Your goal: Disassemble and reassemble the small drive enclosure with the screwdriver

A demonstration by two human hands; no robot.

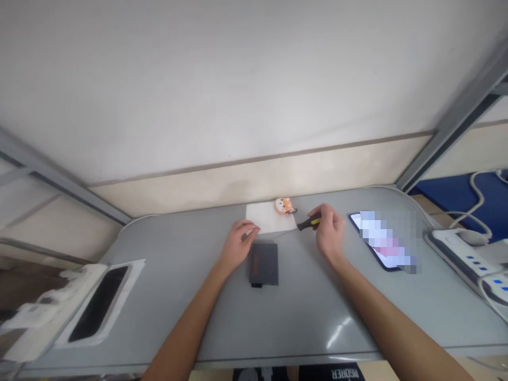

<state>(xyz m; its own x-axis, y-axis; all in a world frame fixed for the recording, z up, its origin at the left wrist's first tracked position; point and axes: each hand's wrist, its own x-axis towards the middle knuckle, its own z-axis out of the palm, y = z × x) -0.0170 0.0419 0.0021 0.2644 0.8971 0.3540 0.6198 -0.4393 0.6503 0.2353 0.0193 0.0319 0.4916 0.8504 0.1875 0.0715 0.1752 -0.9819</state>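
My right hand (330, 230) is closed round the black and yellow handle of a screwdriver (307, 223). Its thin shaft points left, over the grey table toward my other hand. The fingers of my left hand (238, 244) are pinched together by the lower left corner of a white sheet of paper (262, 217); whatever is between the fingertips is too small to make out. Just below them lies a flat dark box (265, 263) with reddish lettering and a small black tab at its lower edge. An orange and white animal-face trinket (283, 206) rests on the paper.
A lit phone (381, 241), partly pixelated, lies right of my right hand. Farther right is a white power strip (468, 259) with cables. At the left, a black slab like a phone (101, 301) lies on white paper. A wall and grey metal posts border the table (178, 254).
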